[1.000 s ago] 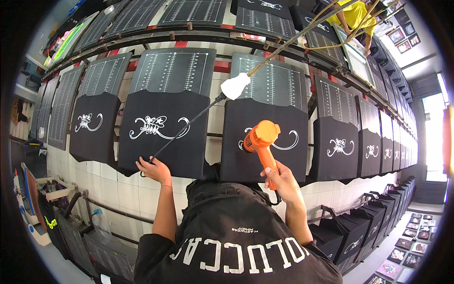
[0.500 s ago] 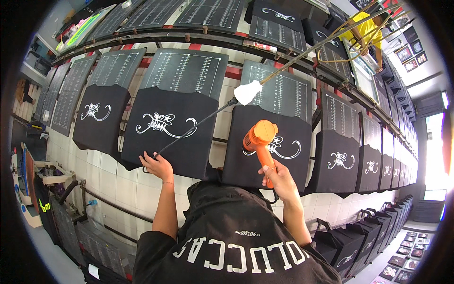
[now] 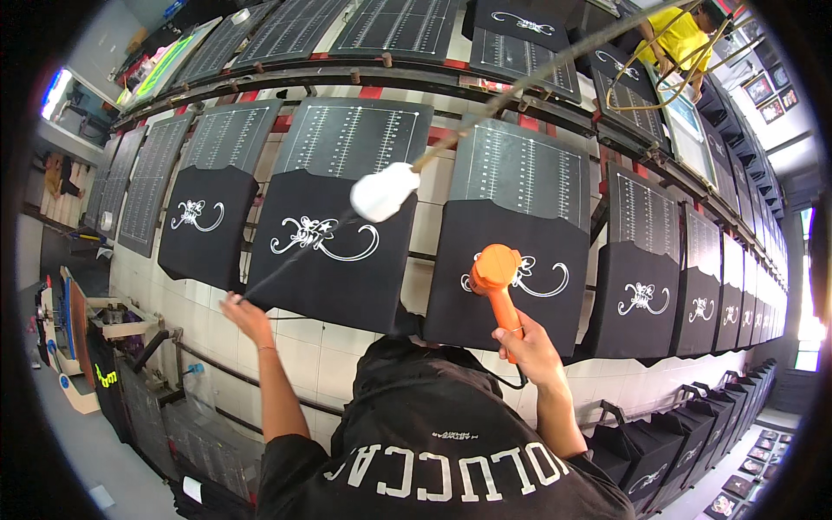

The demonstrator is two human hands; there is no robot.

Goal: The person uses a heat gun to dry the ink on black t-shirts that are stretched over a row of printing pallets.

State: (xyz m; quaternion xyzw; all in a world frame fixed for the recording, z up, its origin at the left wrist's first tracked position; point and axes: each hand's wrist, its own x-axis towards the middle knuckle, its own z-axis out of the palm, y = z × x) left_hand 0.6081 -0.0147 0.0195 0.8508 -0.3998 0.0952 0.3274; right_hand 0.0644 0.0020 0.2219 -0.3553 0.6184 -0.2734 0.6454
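My right hand [image 3: 530,348] is wrapped round the handle of an orange heat gun [image 3: 497,269]. Its head is above the white print on a black shirt [image 3: 451,295] stretched on a board, covering part of that print. Out to the left, past the lower corner of the neighbouring black shirt [image 3: 347,286], my left hand [image 3: 248,321] grips a thin black cord [image 3: 290,270]. The cord runs slanting up across that shirt, blurred, to a white connector [image 3: 386,192]. This connector hangs from a brownish cable [image 3: 485,108] above the boards.
More boards with printed black shirts stand in a row to the left [image 3: 208,225] and right [image 3: 637,295]. A metal rail [image 3: 381,74] runs behind them. Black shirts on racks [image 3: 659,442] are behind me at right. A person in yellow [image 3: 680,43] works at far right.
My left hand has moved left with the cord, and the white connector has swung left and down. The heat gun has dropped slightly over the same shirt. The view has shifted a little.
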